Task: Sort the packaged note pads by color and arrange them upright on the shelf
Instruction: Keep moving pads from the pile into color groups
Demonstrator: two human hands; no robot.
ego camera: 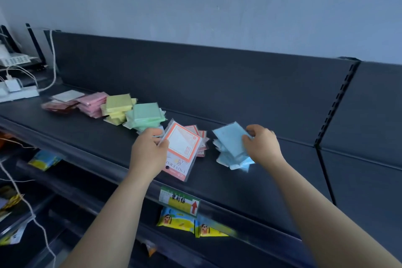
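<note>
Packaged note pads lie in flat piles along a dark shelf (91, 143). From left: a dark red pile (57, 106), a pink pile (92, 103), a yellow pile (118, 107), a green pile (145, 116). My left hand (149, 151) grips the left edge of a large orange-framed white pad pack (183, 150), which rests on smaller orange-framed packs (201, 137). My right hand (262, 146) pinches the top blue pad (230, 138) of a loose blue pile (236, 159). All pads lie flat or tilted, none upright.
The shelf's dark back panel (195, 76) rises behind the piles. A power strip with chargers and white cables (15, 91) sits at the left end. A green price label (179, 200) hangs on the front edge. Yellow snack packets (176, 220) lie on lower shelves.
</note>
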